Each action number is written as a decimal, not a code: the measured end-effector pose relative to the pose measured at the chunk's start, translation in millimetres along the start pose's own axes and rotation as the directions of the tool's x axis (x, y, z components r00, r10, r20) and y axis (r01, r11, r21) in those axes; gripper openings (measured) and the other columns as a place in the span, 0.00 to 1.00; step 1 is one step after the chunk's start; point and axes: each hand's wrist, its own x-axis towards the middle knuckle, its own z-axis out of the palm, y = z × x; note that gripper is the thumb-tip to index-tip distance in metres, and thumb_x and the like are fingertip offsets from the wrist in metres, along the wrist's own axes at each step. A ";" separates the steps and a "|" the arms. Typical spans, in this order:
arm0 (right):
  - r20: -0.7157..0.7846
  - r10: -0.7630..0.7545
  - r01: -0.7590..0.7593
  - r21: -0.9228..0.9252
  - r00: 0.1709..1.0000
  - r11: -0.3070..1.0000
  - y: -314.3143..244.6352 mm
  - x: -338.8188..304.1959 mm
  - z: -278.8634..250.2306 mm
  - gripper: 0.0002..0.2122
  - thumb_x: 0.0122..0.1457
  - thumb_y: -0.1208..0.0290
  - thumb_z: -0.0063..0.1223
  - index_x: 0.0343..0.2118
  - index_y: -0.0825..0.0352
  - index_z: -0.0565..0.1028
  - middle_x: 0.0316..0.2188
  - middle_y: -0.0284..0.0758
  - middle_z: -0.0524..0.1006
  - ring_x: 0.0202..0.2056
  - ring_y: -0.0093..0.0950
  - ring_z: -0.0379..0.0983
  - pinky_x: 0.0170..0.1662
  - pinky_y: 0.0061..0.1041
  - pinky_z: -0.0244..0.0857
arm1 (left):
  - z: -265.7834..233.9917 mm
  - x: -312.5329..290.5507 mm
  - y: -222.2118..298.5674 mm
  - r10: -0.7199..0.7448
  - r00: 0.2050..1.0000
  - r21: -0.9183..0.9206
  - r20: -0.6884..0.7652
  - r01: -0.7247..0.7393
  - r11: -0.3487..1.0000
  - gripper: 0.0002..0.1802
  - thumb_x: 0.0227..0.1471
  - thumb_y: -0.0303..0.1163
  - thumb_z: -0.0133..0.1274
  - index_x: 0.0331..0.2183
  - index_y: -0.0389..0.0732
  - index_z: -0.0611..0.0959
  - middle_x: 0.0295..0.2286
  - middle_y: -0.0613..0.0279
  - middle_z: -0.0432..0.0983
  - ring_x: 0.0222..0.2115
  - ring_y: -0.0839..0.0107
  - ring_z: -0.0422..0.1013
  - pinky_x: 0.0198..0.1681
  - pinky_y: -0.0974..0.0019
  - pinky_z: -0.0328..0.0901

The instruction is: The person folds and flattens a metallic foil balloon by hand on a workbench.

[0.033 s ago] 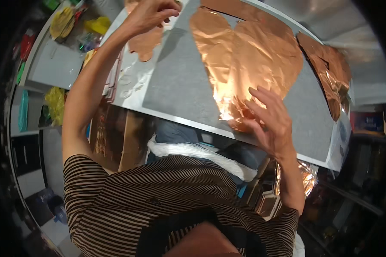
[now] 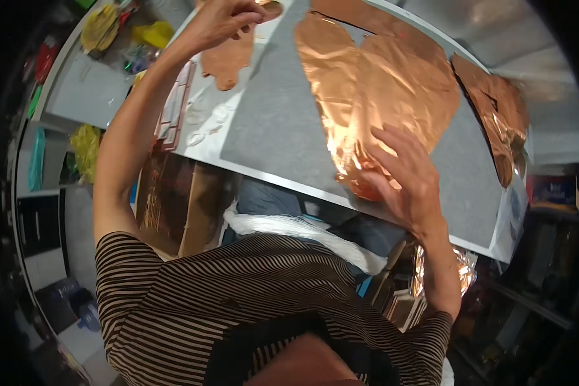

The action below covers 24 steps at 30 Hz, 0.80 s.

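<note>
A large sheet of crinkled copper-coloured foil [image 2: 399,83] lies on the grey table panel [image 2: 270,128], narrowing toward the near edge. Over its narrow lower end is my right hand [image 2: 410,180], fingers spread and holding nothing; whether the fingertips touch the foil I cannot tell. My left hand [image 2: 225,22] is up at the far left, fingers curled in. A small brown piece [image 2: 271,9] shows beside those fingers, and whether they grip it is unclear. Below that hand lies a smaller cut piece of copper-coloured foil [image 2: 228,61] on the white strip of the table.
A folded copper-coloured piece [image 2: 495,116] rests at the table's right, and another strip [image 2: 360,16] runs along the far edge. Shelves with yellow bags [image 2: 154,35] stand to the left. White fabric or thread [image 2: 289,228] lies near my body, below the table edge [image 2: 283,183].
The table and foil sit slightly farther right in the picture. The brown piece beside my left fingers now shows. My right hand stays over the foil's lower end, fingers still spread.
</note>
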 end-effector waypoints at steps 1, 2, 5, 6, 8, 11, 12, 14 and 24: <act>0.012 -0.065 0.066 -0.016 0.998 0.998 -6.0 25.8 3.0 0.21 0.49 0.72 0.72 0.49 0.66 0.82 0.53 0.44 0.80 0.54 0.47 0.77 0.56 0.43 0.72 | -24.0 -4.8 -28.1 0.010 1.000 -0.030 0.004 -0.010 0.999 0.09 0.61 0.28 0.59 0.39 0.32 0.87 0.31 0.59 0.84 0.31 0.71 0.79 0.35 0.65 0.75; 0.016 -0.137 0.137 0.001 0.990 0.991 -14.3 54.6 15.3 0.19 0.52 0.72 0.71 0.48 0.67 0.82 0.50 0.44 0.81 0.50 0.46 0.79 0.52 0.40 0.74 | -40.2 -12.8 -52.5 0.011 1.000 -0.057 0.012 -0.010 0.998 0.09 0.61 0.28 0.58 0.38 0.32 0.86 0.32 0.59 0.84 0.31 0.72 0.78 0.35 0.66 0.74; 0.039 -0.250 0.248 0.053 0.967 0.967 -18.7 116.9 67.4 0.16 0.55 0.70 0.70 0.46 0.69 0.82 0.49 0.47 0.81 0.49 0.46 0.78 0.51 0.40 0.73 | -53.5 -21.5 -84.6 0.037 0.994 -0.021 -0.099 -0.040 0.999 0.08 0.61 0.26 0.57 0.37 0.31 0.86 0.30 0.56 0.84 0.32 0.70 0.77 0.38 0.66 0.74; 0.041 -0.270 0.267 0.055 0.962 0.962 -19.4 138.6 88.5 0.16 0.55 0.70 0.70 0.46 0.69 0.82 0.49 0.47 0.81 0.49 0.46 0.78 0.51 0.40 0.73 | -58.3 -20.3 -107.2 0.032 0.993 -0.016 -0.118 -0.034 0.999 0.08 0.61 0.26 0.57 0.37 0.31 0.86 0.30 0.56 0.84 0.32 0.70 0.77 0.38 0.66 0.74; 0.005 -0.375 0.375 0.009 0.927 0.927 -28.2 182.5 134.3 0.16 0.59 0.62 0.67 0.45 0.69 0.82 0.47 0.48 0.82 0.43 0.47 0.80 0.45 0.41 0.75 | -76.7 -26.7 -158.9 0.227 0.973 0.168 0.031 -0.229 0.959 0.13 0.58 0.28 0.61 0.43 0.31 0.85 0.33 0.50 0.84 0.34 0.66 0.78 0.42 0.63 0.74; 0.220 -0.129 0.170 -0.176 0.967 0.970 -36.4 226.4 173.8 0.17 0.61 0.56 0.64 0.40 0.68 0.83 0.45 0.48 0.82 0.35 0.47 0.82 0.37 0.43 0.75 | -45.4 -31.8 -138.0 0.215 0.976 0.381 0.024 -0.208 0.901 0.14 0.61 0.24 0.55 0.47 0.34 0.85 0.40 0.52 0.86 0.36 0.68 0.81 0.39 0.66 0.73; 0.223 -0.128 0.171 -0.184 0.966 0.968 -35.8 236.1 184.7 0.17 0.61 0.56 0.64 0.40 0.68 0.83 0.45 0.48 0.82 0.35 0.47 0.82 0.37 0.43 0.75 | -36.8 -36.3 -119.7 0.130 0.991 0.310 0.020 -0.130 0.942 0.12 0.59 0.22 0.55 0.45 0.35 0.85 0.36 0.48 0.85 0.36 0.59 0.81 0.43 0.59 0.73; 0.185 -0.190 0.221 -0.164 0.964 0.961 -42.3 254.9 208.3 0.16 0.61 0.56 0.62 0.35 0.68 0.82 0.42 0.48 0.82 0.29 0.47 0.81 0.31 0.45 0.74 | -43.8 -40.5 -125.4 0.118 0.991 0.328 0.070 -0.135 0.935 0.12 0.58 0.21 0.55 0.45 0.34 0.85 0.35 0.47 0.85 0.36 0.57 0.81 0.43 0.59 0.73; -0.003 -0.280 0.254 -0.413 0.960 0.874 -25.8 280.1 241.4 0.09 0.59 0.66 0.61 0.33 0.67 0.84 0.30 0.47 0.82 0.28 0.42 0.82 0.33 0.44 0.74 | -42.8 -36.8 -149.9 0.184 0.981 0.223 0.061 -0.193 0.956 0.20 0.48 0.16 0.52 0.43 0.40 0.87 0.35 0.46 0.84 0.38 0.50 0.81 0.43 0.57 0.73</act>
